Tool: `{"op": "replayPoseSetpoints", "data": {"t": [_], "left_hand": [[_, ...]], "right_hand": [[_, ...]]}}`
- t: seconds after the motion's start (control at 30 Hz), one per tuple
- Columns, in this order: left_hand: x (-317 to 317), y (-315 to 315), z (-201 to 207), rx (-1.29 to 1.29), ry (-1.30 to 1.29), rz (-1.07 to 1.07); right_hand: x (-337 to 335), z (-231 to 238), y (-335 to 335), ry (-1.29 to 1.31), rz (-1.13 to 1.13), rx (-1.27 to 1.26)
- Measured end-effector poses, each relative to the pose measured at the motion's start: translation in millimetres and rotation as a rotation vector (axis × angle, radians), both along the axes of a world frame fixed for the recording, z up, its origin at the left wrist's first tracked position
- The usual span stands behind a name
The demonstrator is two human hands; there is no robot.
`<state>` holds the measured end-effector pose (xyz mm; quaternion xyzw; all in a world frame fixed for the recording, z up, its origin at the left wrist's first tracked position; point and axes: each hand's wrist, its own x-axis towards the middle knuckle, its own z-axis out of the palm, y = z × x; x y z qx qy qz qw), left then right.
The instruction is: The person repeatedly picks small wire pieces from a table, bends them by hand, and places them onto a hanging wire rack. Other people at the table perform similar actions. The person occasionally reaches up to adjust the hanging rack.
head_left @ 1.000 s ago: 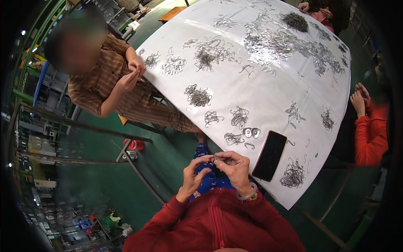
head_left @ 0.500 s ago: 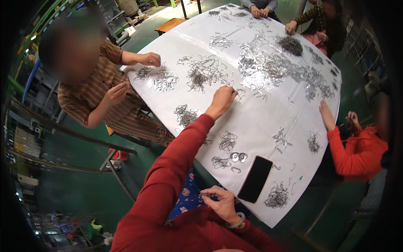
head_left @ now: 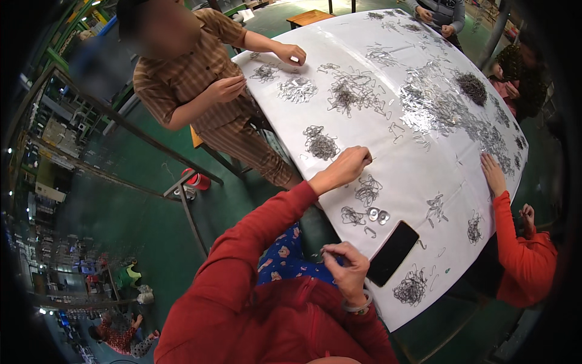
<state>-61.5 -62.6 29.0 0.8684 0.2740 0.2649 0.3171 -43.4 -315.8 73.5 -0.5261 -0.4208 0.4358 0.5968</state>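
Observation:
My left hand (head_left: 343, 169), at the end of a red sleeve, is over the white table (head_left: 418, 176) with its fingers pinched. A thin bit of something shows at the fingertips, too small to name. Beside this hand lie a pile of bent wire hooks (head_left: 321, 144) and a looser heap of wire hooks (head_left: 367, 190). My right hand (head_left: 348, 270), with a pale bracelet (head_left: 359, 305) at the wrist, is held over my lap by the table edge. Its thumb and forefinger are pinched on something small that I cannot make out.
A black phone (head_left: 393, 253), two round metal rings (head_left: 378, 215) and a wire pile (head_left: 410, 287) lie near me. Shiny metal strips (head_left: 424, 103) are heaped mid-table. Co-workers sit around it: striped shirt (head_left: 182, 67) left, orange sleeve (head_left: 509, 242) right. A metal rail (head_left: 139, 121) stands left.
The whole view has shifted, with the table now further right. My left hand has drawn back toward me from the loose hooks near mid-table. My right hand stays pinched by the table edge.

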Motion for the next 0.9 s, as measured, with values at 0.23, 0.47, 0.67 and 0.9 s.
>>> {"op": "replayPoseSetpoints", "data": {"t": [0.23, 0.47, 0.67, 0.9], "left_hand": [[-113.5, -126.6, 88.9, -0.374, -0.224, 0.005], [-134.3, -163.7, 89.6, -0.166, -0.295, -0.011], [-129.7, -172.1, 75.9, -0.242, -0.37, 0.107], [-121.4, -183.0, 64.7, -0.627, -0.596, 0.223]], "right_hand": [[2.6, 2.5, 5.2, 0.079, -0.079, -0.046], [-5.0, 14.4, 10.9, 0.061, -0.201, 0.052], [-7.6, 17.1, 8.8, -0.111, -0.2, 0.059], [-12.2, 14.1, 14.7, -0.265, -0.181, 0.255]]}}
